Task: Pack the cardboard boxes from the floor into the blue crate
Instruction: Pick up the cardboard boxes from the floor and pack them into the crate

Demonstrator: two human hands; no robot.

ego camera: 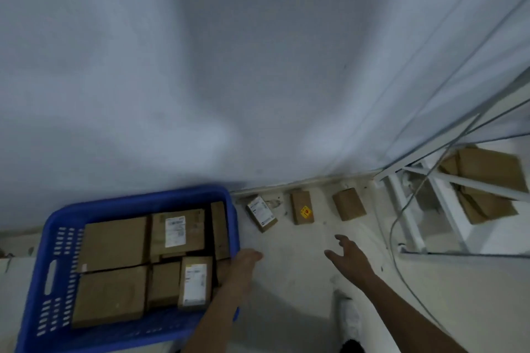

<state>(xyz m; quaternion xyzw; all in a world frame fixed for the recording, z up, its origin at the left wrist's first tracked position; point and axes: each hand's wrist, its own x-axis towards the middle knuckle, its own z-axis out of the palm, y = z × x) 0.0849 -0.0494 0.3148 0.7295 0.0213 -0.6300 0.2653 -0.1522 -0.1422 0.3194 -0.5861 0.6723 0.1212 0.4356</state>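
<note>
The blue crate [48, 226] sits at the bottom left w/ lots of brown cardboard boxes [114, 242] packed inside, lying flat & close together; two show white labels. The left hand [245, 258] is at the crate's right rim, fingers curled over the edge, holding it. The right hand [348, 252] is out over the floor [301, 266] w/ fingers spread wide, holding nothing. Three small boxes lie on the floor by the wall: a box with a white label [261, 213] nearest the crate, a box with a yellow sticker [301, 207] in the middle, & a plain box [349, 203] on the right. More big boxes [484, 178] sit under a white rack [413, 221] on the far right.
</note>
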